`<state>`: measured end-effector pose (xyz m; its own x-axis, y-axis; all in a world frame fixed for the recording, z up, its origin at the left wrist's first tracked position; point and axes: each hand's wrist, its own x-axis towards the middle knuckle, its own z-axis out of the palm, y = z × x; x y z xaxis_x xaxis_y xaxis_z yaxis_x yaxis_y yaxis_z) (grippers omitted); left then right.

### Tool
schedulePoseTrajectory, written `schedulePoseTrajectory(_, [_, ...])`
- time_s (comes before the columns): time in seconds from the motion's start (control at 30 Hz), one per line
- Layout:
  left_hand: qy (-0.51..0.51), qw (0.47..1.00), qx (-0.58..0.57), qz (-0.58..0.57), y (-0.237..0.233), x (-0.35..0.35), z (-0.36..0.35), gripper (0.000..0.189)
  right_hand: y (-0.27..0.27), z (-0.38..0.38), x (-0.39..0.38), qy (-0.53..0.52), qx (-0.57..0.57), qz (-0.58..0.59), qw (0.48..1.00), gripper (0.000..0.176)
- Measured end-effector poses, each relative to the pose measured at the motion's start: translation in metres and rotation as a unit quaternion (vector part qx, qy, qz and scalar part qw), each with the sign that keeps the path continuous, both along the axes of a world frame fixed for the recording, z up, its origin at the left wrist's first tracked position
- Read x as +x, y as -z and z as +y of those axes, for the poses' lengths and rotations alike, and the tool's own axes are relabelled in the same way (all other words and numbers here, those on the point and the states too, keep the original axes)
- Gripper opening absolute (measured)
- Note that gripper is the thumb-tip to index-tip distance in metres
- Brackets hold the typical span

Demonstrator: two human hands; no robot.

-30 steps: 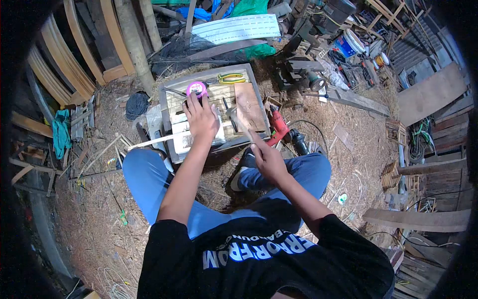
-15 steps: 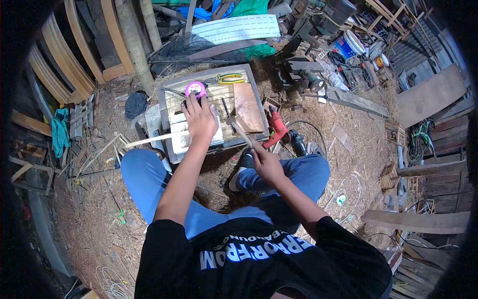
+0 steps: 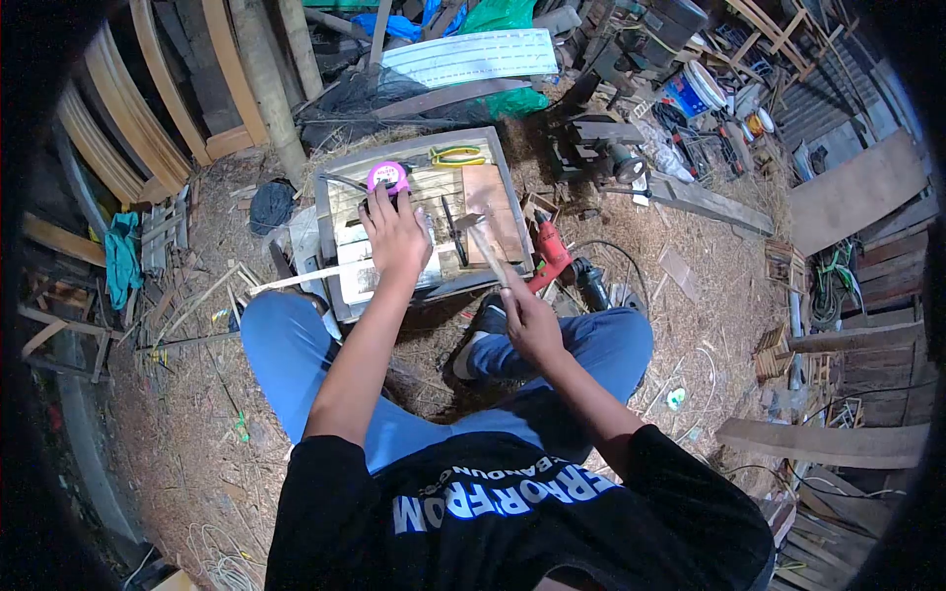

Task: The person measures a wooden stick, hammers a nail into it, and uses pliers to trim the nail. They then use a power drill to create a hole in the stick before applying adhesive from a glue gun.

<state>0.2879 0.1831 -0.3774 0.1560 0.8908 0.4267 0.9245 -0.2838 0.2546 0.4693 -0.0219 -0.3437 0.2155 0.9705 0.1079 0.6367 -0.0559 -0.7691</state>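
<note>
My right hand [image 3: 532,325] is wrapped round the handle of a hammer [image 3: 485,242], whose head is over the right part of a low wooden worktable [image 3: 501,148]. My left hand [image 3: 399,241] lies with fingers spread on a white block [image 3: 357,281], just below a pink tape measure [image 3: 386,177]. A thin wooden strip [image 3: 313,277] runs under that hand across the block. Beneath the hammer head is a brown board [image 3: 482,182]. A dark pencil-like tool [image 3: 454,229] lies left of it, and yellow-handled pliers [image 3: 457,156] rest near the far edge.
A red power drill [image 3: 551,254] and a dark power tool [image 3: 591,284] lie right of the worktable. A bench grinder [image 3: 623,161] stands beyond them. Curved wooden frames [image 3: 123,103] lean at the upper left. Wood scraps and shavings cover the ground.
The hammer head has moved slightly up and to the right, with my right hand shifting slightly. My left hand has stayed in place.
</note>
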Motion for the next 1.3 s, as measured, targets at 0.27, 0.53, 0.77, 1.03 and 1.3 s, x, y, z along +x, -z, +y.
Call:
schedulePoseTrajectory(0.27, [0.001, 1.000, 0.000, 0.000, -0.002, 0.001, 0.001, 0.049, -0.015, 0.001, 0.000, -0.011, -0.083, -0.045, 0.995, 0.049])
schedulePoseTrajectory(0.53, [0.002, 1.000, 0.014, 0.004, -0.002, 0.000, 0.000, 0.050, 0.006, -0.012, -0.010, 0.023, 0.025, 0.053, 0.998, 0.049])
schedulePoseTrajectory(0.77, [0.004, 1.000, -0.013, 0.009, -0.001, 0.000, 0.000, 0.052, -0.023, -0.014, -0.010, 0.056, -0.018, 0.116, 0.991, 0.050])
schedulePoseTrajectory(1.03, [-0.004, 1.000, -0.018, 0.000, -0.004, 0.001, -0.001, 0.052, -0.018, -0.014, -0.007, 0.025, -0.093, 0.088, 0.991, 0.049])
schedulePoseTrajectory(1.3, [0.004, 1.000, -0.007, 0.004, -0.002, 0.002, 0.000, 0.053, -0.004, -0.011, -0.012, 0.012, -0.011, 0.032, 0.999, 0.051])
